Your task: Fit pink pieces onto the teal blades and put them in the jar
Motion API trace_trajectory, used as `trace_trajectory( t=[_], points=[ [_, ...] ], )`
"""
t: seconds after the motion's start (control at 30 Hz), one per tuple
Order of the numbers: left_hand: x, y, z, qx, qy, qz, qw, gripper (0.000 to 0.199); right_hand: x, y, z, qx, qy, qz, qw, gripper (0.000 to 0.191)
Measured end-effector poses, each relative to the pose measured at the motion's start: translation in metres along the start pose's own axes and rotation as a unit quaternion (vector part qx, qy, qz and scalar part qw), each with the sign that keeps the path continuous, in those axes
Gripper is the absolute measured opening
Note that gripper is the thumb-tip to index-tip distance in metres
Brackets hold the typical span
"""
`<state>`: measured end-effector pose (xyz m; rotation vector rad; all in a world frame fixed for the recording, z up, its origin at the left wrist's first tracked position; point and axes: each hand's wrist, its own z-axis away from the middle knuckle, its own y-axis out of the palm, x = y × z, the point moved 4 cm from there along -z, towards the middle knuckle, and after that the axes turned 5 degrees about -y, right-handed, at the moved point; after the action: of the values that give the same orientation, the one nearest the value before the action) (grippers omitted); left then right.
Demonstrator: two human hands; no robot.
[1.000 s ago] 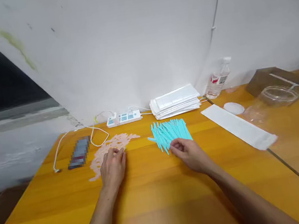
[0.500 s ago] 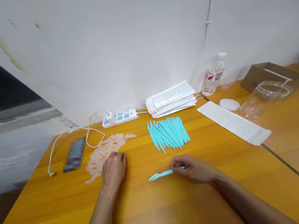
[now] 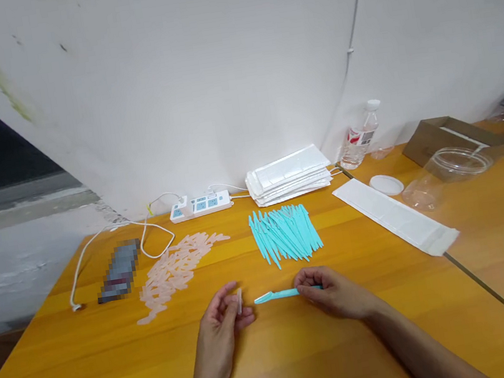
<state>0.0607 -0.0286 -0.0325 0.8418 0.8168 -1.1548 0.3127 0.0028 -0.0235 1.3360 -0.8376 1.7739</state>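
My left hand [image 3: 218,336] pinches a small translucent blade cap [image 3: 240,301] between thumb and fingers, just off the table's surface. Facing it, a turquoise eyebrow razor [image 3: 278,295] points leftward from my right hand [image 3: 336,293]. The right fingers are closed round its handle, whose end is partly hidden. A narrow gap separates cap and razor tip. Beyond my left hand lies a loose spread of pale pink translucent caps [image 3: 174,270]. Past my right hand sits a heap of turquoise razors [image 3: 287,234], mostly lying side by side.
A phone, blurred out [image 3: 119,270], and a white cable [image 3: 84,255] lie at left. Along the wall are a power strip [image 3: 209,203], stacked white envelopes [image 3: 288,177] and a water bottle [image 3: 358,141]. To the right: one envelope [image 3: 393,215], a white lid [image 3: 386,184], a clear jar [image 3: 427,188], a cardboard box [image 3: 420,142].
My left hand has come from the pink caps rightward and nearer me, now with one cap in its fingers. My right hand keeps the razor, shifted slightly. The view has tilted a little.
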Motion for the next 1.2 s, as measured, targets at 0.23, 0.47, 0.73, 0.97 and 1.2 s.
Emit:
trace_trajectory(
  t=[0.23,0.47,0.73,0.97,1.2],
  points=[
    [0.000,0.006,-0.003,0.027,-0.004,0.017,0.999,0.049,0.003,0.001,0.001,-0.006,0.007,-0.007,1.000,0.032],
    [-0.007,0.001,-0.003,-0.021,0.024,-0.008,0.999,0.052,0.002,0.000,0.003,-0.015,0.016,-0.022,1.000,0.033],
    [0.001,0.016,0.001,0.010,0.031,-0.055,0.998,0.047,0.006,0.002,0.003,-0.015,-0.004,-0.002,1.000,0.034],
    [-0.001,0.035,0.011,0.065,0.168,-0.262,0.948,0.026,0.013,-0.007,0.009,-0.106,-0.091,0.213,0.967,0.025],
    [-0.005,0.035,0.010,0.052,0.301,-0.425,0.852,0.019,0.014,-0.004,0.010,-0.137,-0.154,0.384,0.900,0.026]
  ],
)
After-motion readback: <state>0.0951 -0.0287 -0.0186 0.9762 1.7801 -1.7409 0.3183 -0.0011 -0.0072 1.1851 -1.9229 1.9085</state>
